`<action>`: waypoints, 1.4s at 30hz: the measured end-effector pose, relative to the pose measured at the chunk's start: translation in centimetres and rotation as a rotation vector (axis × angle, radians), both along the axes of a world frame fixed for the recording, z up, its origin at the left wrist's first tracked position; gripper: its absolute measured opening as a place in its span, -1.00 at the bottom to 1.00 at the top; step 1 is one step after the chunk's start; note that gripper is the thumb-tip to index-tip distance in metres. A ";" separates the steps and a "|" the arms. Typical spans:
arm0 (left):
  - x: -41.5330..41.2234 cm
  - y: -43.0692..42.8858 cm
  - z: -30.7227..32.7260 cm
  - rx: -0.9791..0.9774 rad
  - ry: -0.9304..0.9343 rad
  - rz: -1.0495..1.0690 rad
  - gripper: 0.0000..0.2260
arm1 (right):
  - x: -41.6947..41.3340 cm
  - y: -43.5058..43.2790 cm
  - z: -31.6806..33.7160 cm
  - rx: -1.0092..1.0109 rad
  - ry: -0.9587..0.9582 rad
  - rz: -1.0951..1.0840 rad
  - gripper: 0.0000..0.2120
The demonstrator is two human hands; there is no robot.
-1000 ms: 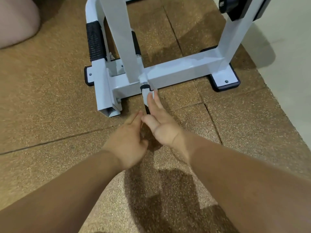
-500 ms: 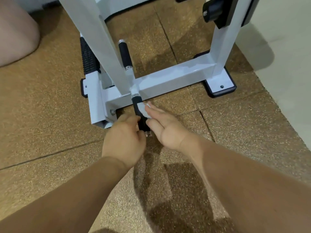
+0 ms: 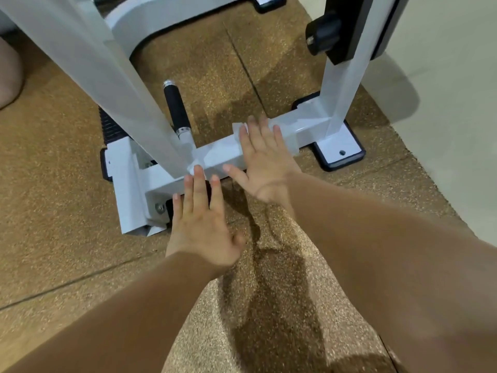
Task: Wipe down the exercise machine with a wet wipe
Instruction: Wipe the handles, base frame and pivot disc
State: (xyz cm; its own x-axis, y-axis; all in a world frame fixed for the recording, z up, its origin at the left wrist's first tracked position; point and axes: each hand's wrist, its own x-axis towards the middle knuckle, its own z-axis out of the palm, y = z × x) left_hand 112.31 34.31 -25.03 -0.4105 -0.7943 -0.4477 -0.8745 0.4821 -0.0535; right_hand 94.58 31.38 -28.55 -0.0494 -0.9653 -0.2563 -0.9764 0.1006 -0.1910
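Even, fairly bright indoor light from above, soft dark shadows of the forearms (image 3: 403, 265) on the speckled floor mat (image 3: 53, 224), mild sheen on the white base bar (image 3: 309, 129), slight overall softness, forearms blurred at the bottom corners, wide-angle bowing at edges

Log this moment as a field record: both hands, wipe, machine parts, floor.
right hand: flat, fingers spread, pressing the wipe onto the base bar
wipe: white, spread over the bar under the right hand
left hand: flat, fingers straight, tips at the bar's near edge, contact unclear; holds nothing
base bar: white, low, running to the foot plate
black grip: behind the bar, untouched
floor: brown speckled mat
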 end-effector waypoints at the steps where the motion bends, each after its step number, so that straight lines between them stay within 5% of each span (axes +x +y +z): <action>1: 0.0 0.0 0.0 0.002 0.011 0.005 0.00 | 0.4 0.2 -0.3 -0.010 0.031 0.096 -0.17; 5: 0.0 -0.1 0.0 0.024 0.013 0.010 -0.01 | -1.3 0.3 -0.7 -0.039 0.072 0.416 -0.25; 14: -0.1 0.1 0.1 0.040 0.040 0.033 -0.02 | -5.2 -0.3 -0.3 -0.011 0.123 -0.291 -0.14; 21: 0.0 0.1 0.1 0.054 0.032 0.026 0.00 | -2.3 -1.2 -0.3 -0.027 0.089 0.403 -0.34; 26: 0.0 0.0 0.0 0.054 0.028 0.018 -0.03 | -7.9 0.0 -0.4 -0.019 0.139 -0.062 -0.26; 31: 0.1 0.0 -0.1 0.050 0.064 0.025 -0.04 | -4.8 -1.2 -0.2 0.027 0.075 -0.349 -0.16; 39: 0.1 0.1 0.0 0.052 0.068 0.027 -0.04 | -4.0 -0.5 -0.1 -0.028 0.032 0.354 -0.38; 42: 0.1 0.1 0.0 0.058 0.068 0.032 -0.05 | -8.2 -0.3 0.2 -0.022 0.068 0.085 -0.36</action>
